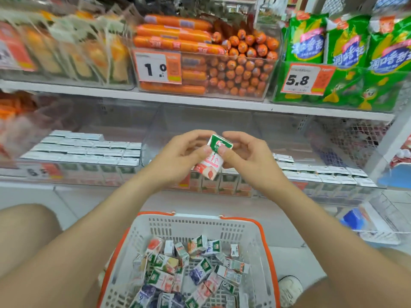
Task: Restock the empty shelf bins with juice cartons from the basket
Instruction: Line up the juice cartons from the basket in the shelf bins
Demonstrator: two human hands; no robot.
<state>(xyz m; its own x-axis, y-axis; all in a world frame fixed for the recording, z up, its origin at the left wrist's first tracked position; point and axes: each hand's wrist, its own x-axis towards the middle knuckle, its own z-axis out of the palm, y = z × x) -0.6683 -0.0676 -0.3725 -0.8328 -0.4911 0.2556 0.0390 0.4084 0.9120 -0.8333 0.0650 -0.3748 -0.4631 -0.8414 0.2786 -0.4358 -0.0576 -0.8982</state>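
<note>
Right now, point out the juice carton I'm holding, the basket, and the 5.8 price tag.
juice carton (214, 155), head view, on its white front face between the thumbs.
basket (201, 221), head view, on its far white wall.
5.8 price tag (298, 80), head view, on the printed digits.

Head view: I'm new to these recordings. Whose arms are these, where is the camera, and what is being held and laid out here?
There is no machine: a person wears one wide-angle camera on the head, looking forward and down. The left hand and right hand together hold one small juice carton, green on top with a peach picture, in front of the lower shelf. Behind it sits a clear bin with few cartons; the bins beside it hold rows. Below, a white basket with orange handles holds loose cartons. The upper shelf carries sausages and green snack bags.
</note>
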